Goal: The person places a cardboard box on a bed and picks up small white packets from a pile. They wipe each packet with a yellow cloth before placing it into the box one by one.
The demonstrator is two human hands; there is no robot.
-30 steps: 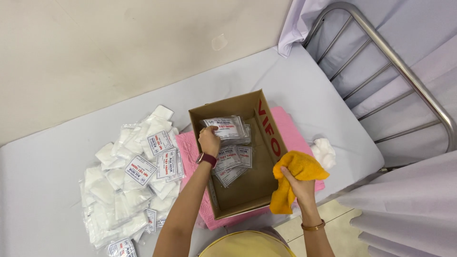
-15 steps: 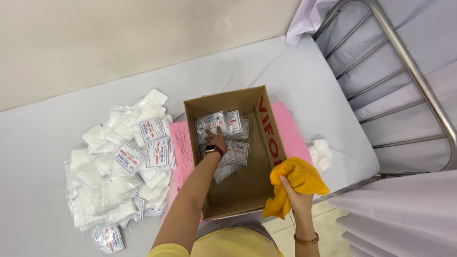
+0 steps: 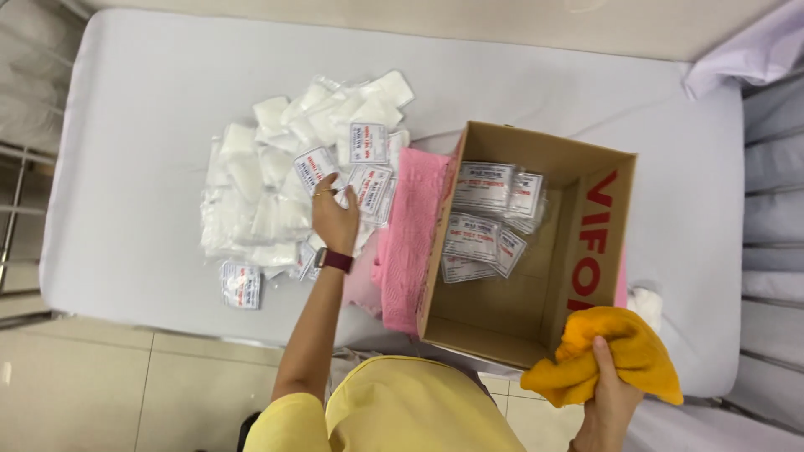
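Observation:
My left hand (image 3: 335,219) rests on a pile of white gauze packets (image 3: 285,188) on the bed, fingers closing around one labelled packet (image 3: 368,188). A dark watch sits on that wrist. My right hand (image 3: 610,393) grips a crumpled yellow cloth (image 3: 615,351) at the near right corner of an open cardboard box (image 3: 599,251). Several sealed packets (image 3: 490,218) lie inside the box at its far left side.
A pink towel (image 3: 410,234) lies under and beside the box. The bed has a pale grey sheet (image 3: 151,125). A metal bed rail (image 3: 775,251) runs along the right. A small white wad (image 3: 645,303) sits right of the box. Tiled floor (image 3: 126,393) lies below.
My left hand has left the box and moved left onto the packet pile. The view has shifted so the box now sits to the right. The yellow cloth stays in my right hand.

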